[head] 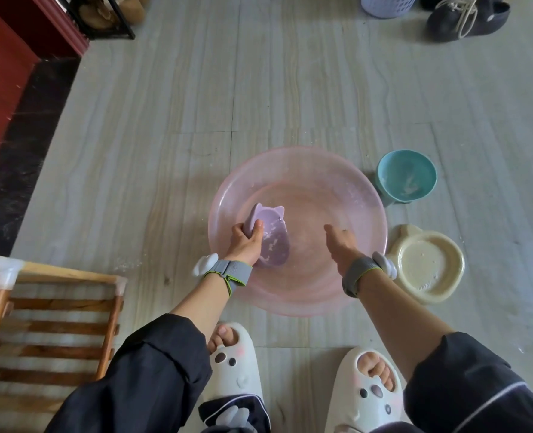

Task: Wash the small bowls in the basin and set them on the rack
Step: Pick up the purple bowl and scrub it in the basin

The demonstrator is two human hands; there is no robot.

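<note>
The left hand (243, 242) gripped a lilac cat-eared plastic bowl (274, 245), tilted inside the round translucent pink basin (366, 251); the right hand (341, 243) hung alongside, fingers relaxed, empty

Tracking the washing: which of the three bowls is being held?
The purple bowl with cat ears, gripped by the left hand over the pink basin; the teal bowl and cream bowl sit on the floor.
</note>
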